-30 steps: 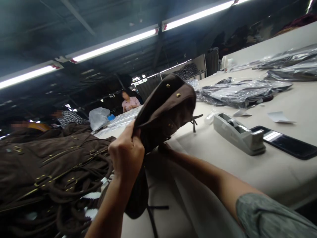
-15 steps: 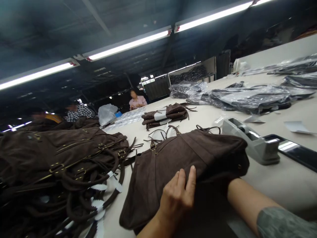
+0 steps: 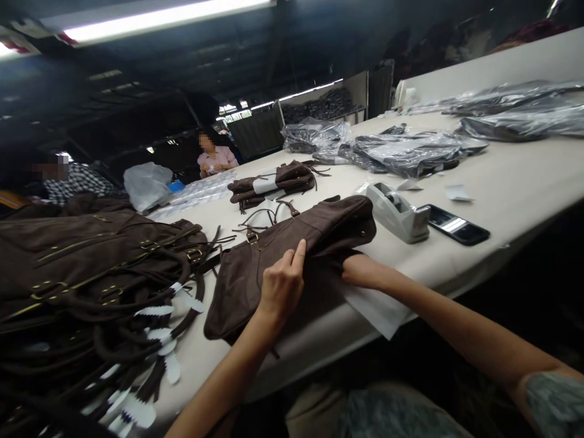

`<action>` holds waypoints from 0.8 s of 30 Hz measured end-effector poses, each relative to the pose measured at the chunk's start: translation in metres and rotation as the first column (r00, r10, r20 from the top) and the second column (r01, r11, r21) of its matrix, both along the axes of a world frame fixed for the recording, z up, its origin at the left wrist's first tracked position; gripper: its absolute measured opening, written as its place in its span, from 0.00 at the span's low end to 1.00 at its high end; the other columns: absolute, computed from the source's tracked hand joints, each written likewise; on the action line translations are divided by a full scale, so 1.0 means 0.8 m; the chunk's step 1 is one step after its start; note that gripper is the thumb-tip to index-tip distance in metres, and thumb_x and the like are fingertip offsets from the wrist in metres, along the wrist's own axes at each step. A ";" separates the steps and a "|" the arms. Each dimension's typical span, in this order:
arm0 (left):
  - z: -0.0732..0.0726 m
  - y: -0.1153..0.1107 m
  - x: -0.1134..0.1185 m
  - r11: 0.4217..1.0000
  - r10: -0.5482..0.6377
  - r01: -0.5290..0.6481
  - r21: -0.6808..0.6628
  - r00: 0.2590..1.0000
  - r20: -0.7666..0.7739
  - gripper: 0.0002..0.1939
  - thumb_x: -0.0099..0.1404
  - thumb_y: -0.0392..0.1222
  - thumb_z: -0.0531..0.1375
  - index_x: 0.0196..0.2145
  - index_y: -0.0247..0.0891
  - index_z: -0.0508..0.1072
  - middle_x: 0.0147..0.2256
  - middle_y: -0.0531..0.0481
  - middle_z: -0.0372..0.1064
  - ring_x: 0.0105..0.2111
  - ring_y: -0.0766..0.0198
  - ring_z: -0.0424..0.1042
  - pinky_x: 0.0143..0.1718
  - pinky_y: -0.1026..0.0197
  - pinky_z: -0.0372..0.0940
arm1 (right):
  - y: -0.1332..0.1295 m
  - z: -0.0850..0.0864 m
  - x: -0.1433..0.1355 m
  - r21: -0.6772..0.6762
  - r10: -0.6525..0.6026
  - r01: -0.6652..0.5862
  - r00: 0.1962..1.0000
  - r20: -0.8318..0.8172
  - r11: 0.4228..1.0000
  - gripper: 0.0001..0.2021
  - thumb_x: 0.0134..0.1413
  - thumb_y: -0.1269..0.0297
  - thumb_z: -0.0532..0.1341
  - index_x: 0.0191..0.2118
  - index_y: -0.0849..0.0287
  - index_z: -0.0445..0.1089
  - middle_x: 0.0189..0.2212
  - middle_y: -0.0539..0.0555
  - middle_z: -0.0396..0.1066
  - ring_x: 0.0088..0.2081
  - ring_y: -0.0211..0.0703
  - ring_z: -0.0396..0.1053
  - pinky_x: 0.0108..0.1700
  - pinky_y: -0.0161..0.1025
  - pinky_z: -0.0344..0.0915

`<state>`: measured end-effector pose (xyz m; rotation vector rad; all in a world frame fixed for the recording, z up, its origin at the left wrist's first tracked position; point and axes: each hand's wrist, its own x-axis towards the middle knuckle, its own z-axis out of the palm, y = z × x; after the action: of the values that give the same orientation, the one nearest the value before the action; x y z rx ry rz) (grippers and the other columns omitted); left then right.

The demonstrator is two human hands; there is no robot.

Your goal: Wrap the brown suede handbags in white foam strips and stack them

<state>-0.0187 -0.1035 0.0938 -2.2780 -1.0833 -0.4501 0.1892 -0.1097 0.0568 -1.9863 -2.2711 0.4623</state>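
Note:
A dark brown bag (image 3: 246, 274) with brass-coloured buckles lies tilted on the pale table in front of me. My left hand (image 3: 283, 281) rests on its upper side, the index finger stretched out along the fabric and the other fingers curled. My right hand (image 3: 353, 267) reaches in under the raised right part of the bag; its fingers are hidden there. Beneath that hand, a white sheet (image 3: 381, 307) sticks out over the table's front edge.
A pile of brown bags (image 3: 91, 261) fills the left. Beyond the bag lies a folded brown bundle (image 3: 274, 182) with a white band. To the right are a tape dispenser (image 3: 399, 213), a phone (image 3: 456, 225) and plastic-wrapped items (image 3: 410, 152). A person (image 3: 216, 159) sits at the far side.
The view has shifted, showing more of the front edge. The bag's right part is folded up more, my right hand has drawn back somewhat, and more white sheet shows.

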 end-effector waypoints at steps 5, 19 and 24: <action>0.010 -0.001 0.006 0.997 0.056 -0.056 -0.044 0.998 0.000 0.29 0.64 0.26 0.49 0.63 0.34 0.63 0.39 0.43 0.74 0.31 0.63 0.75 0.28 0.66 0.66 | -0.052 -0.012 0.019 0.105 -0.202 0.201 0.979 -0.003 0.974 0.29 0.55 0.69 0.61 0.62 0.71 0.62 0.54 0.71 0.65 0.54 0.58 0.65 0.53 0.42 0.62; 0.040 0.009 0.005 0.998 0.061 -0.062 0.013 0.996 0.070 0.27 0.67 0.29 0.50 0.63 0.38 0.64 0.40 0.46 0.74 0.31 0.61 0.74 0.27 0.63 0.63 | -0.048 -0.027 -0.022 -0.186 -0.264 0.187 0.719 -0.643 0.964 0.11 0.44 0.62 0.65 0.19 0.60 0.66 0.17 0.50 0.63 0.22 0.38 0.60 0.25 0.36 0.51; 0.023 -0.015 0.001 0.981 -0.189 0.178 -0.080 0.970 -0.155 0.26 0.67 0.26 0.50 0.62 0.35 0.63 0.43 0.45 0.74 0.33 0.64 0.74 0.29 0.65 0.67 | -0.070 -0.040 -0.068 -0.194 -0.242 0.166 0.358 -0.902 0.967 0.07 0.45 0.65 0.61 0.23 0.62 0.67 0.19 0.49 0.63 0.24 0.36 0.59 0.26 0.34 0.51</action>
<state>-0.0178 -0.1157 0.1122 -2.4373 -0.8221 -0.2991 0.1348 -0.1654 0.0245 -1.3518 -1.2438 1.2501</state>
